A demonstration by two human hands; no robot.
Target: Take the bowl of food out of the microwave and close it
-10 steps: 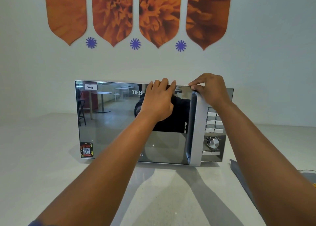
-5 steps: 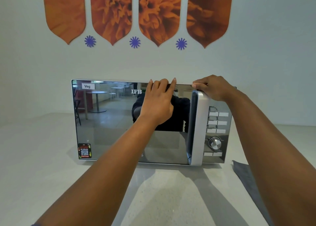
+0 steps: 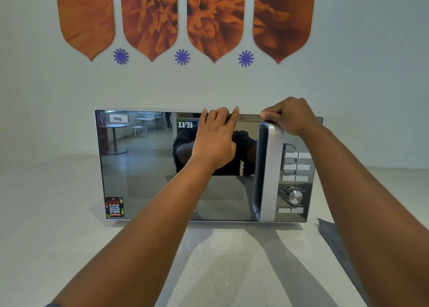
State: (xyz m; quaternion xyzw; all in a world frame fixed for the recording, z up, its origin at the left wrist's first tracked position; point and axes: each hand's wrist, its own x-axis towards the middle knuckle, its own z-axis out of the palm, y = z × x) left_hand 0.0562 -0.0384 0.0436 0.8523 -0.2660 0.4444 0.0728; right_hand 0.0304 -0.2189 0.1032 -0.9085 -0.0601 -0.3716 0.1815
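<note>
Head view | mirrored-door silver microwave [image 3: 148,167] shut, on pale speckled worktop [image 3: 46,237] | left hand [image 3: 214,142] fingers extended, flat against door top | right hand [image 3: 290,117] fingers curled over silver vertical handle [image 3: 270,174] top

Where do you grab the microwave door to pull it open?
Grab the long silver handle on the door's right edge, coming from the front. It stands upright as a raised bar with a dark gap behind it for fingers. The right hand rests on its top end, which suggests the door hinges on the left.
</note>
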